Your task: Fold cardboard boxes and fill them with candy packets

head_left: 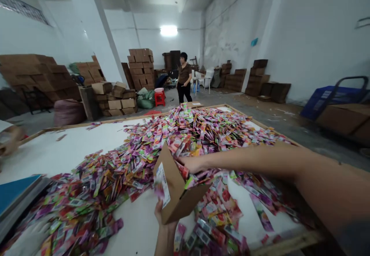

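Note:
A small brown cardboard box point(180, 200) with a white label on its side is tilted over the white table point(135, 219). My left hand point(165, 217) supports it from below, fingers wrapped round its lower left corner. My right hand point(192, 164) reaches in from the right to the box's opening, among colourful sachets point(199, 179); its fingertips are hidden by the box and sachets, so its grip cannot be made out. A large heap of pink, purple and green sachets point(162, 129) lies behind the box and spreads to the left and front.
A blue-topped stack point(17, 192) and a white-gloved hand point(30, 238) are at the lower left. Another person's hand point(13, 138) is at the left edge. One person point(184, 77) stands behind the table, whose wooden rim point(286, 244) runs near the front right.

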`<control>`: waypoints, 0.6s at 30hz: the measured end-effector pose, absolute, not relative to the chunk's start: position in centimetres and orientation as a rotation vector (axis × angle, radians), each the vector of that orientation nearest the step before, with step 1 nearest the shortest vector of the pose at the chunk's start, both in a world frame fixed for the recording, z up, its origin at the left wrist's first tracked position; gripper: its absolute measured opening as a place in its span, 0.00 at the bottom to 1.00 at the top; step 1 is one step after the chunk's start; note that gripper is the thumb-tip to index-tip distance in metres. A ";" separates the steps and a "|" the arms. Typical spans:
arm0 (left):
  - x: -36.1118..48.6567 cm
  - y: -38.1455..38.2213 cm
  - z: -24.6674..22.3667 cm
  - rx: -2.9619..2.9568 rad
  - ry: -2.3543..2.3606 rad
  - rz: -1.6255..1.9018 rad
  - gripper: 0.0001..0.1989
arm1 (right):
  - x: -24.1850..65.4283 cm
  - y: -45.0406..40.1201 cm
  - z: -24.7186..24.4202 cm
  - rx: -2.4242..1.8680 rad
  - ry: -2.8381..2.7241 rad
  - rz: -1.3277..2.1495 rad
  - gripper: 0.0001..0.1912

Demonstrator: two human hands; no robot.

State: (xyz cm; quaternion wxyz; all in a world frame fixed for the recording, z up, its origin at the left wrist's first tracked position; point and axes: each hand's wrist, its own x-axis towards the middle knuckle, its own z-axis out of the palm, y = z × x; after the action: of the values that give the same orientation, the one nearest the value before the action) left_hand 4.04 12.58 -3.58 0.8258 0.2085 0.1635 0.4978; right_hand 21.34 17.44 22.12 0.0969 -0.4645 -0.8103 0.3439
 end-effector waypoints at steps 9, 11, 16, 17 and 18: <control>4.6 11.7 -2.9 0.537 0.248 0.916 0.26 | 25.4 20.9 28.4 -1.596 -2.378 0.738 0.04; 4.3 12.1 -3.0 0.569 0.256 0.900 0.28 | 27.1 20.9 27.7 -1.627 -2.075 0.813 0.04; 3.6 11.6 -1.6 0.605 0.420 0.977 0.29 | 31.1 19.2 25.2 -1.669 -1.669 0.848 0.17; 3.2 11.3 -1.0 0.641 0.477 0.996 0.28 | 31.7 18.5 24.3 -1.668 -1.631 0.841 0.22; 2.7 11.0 -0.3 0.684 0.539 1.011 0.27 | 32.0 17.5 23.2 -1.649 -1.618 0.856 0.28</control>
State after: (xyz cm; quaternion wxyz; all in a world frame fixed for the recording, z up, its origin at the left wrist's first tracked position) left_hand 2.66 10.97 -0.26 0.7857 0.3173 0.2499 0.4686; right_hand 32.01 17.53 23.20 0.3326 -0.6312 -0.6194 0.3276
